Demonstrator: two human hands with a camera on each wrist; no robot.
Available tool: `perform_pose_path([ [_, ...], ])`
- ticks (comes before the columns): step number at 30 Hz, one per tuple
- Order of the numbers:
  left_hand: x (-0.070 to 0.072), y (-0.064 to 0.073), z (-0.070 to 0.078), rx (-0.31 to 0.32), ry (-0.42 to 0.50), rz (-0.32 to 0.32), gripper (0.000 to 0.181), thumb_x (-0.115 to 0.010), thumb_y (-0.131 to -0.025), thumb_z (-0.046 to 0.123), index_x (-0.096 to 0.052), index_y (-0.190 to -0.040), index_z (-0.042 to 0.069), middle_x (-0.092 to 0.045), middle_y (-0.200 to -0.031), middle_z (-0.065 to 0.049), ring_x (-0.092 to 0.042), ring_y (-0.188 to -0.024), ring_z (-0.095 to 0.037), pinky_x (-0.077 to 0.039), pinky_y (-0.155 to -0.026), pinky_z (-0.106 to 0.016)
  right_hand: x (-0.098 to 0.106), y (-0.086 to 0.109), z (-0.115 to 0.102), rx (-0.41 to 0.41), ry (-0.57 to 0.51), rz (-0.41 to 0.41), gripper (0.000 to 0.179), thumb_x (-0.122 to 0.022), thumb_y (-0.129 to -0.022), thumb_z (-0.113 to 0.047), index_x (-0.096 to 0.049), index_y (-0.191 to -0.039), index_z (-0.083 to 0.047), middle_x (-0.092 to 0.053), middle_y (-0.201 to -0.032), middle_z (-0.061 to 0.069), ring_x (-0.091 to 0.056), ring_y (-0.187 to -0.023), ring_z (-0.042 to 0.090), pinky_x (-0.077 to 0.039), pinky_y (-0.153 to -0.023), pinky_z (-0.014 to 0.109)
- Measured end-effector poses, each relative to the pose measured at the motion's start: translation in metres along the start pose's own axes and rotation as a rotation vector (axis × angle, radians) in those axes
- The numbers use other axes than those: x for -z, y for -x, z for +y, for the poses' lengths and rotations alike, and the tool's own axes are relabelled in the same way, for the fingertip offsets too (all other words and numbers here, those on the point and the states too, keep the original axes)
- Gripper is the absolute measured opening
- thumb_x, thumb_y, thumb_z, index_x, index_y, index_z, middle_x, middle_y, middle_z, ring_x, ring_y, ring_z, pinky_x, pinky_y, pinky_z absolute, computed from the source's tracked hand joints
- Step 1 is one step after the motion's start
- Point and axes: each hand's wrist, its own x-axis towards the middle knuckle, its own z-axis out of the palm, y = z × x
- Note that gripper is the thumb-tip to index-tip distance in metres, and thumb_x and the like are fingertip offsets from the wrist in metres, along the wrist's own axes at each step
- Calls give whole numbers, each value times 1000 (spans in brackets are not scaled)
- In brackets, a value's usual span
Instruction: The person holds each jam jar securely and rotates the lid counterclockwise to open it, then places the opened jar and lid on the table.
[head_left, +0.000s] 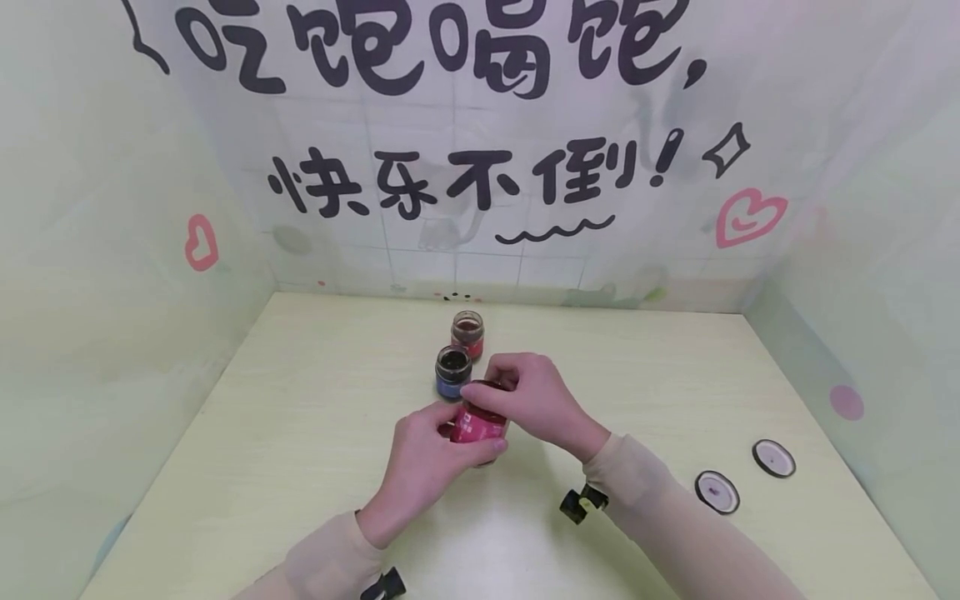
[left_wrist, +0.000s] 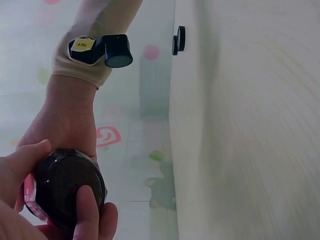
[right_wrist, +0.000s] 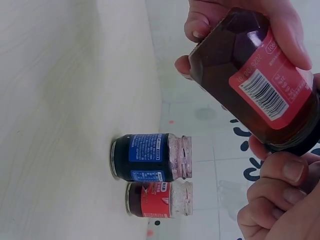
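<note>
Above the table, my left hand (head_left: pixel 423 458) grips the body of a glass jar (head_left: pixel 477 427) with a pinkish-red label and dark brown contents. The jar is tilted, its base towards the upper left in the right wrist view. My right hand (head_left: pixel 543 398) has its thumb and curled fingers around the black lid (right_wrist: pixel 301 139) on the jar's mouth. Just behind stands a lidless jar with a blue label (head_left: pixel 451 388), its contents dark. Past it is another lidless jar with a red label (head_left: pixel 468 343), partly filled.
Two round lids lie inner side up on the right of the pale table (head_left: pixel 315 400): a nearer lid (head_left: pixel 717 492) and a farther lid (head_left: pixel 774 458). Printed walls (head_left: pixel 480 267) enclose the table at the back and both sides.
</note>
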Motion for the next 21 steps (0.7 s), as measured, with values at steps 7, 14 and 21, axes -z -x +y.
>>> perform_pose_path([
  [7, -1, 2, 1, 15, 31, 4, 46, -93, -66, 44, -77, -106, 29, -72, -90, 7, -69, -79, -13, -57, -65, -31, 0, 0, 6, 47, -54, -7, 35, -75, -87, -49, -61, -70, -22, -40, -56, -3, -38, -56, 12, -31, -50, 28],
  [14, -2, 1, 2, 51, 46, 9, 48, -94, -64, 44, -78, -107, 29, -73, -89, 6, -69, -77, -13, -57, -64, -33, -1, 1, 10, 76, -81, 5, 34, -76, -87, -45, -59, -68, -21, -36, -57, -3, -36, -57, 11, -28, -51, 27],
  [21, -2, 0, 1, 43, 78, -2, 47, -94, -65, 41, -77, -108, 32, -73, -92, 6, -70, -75, -14, -58, -63, -34, -2, 2, 12, 75, -86, 30, 30, -76, -88, -42, -62, -71, -21, -37, -57, -2, -37, -58, 10, -30, -53, 27],
])
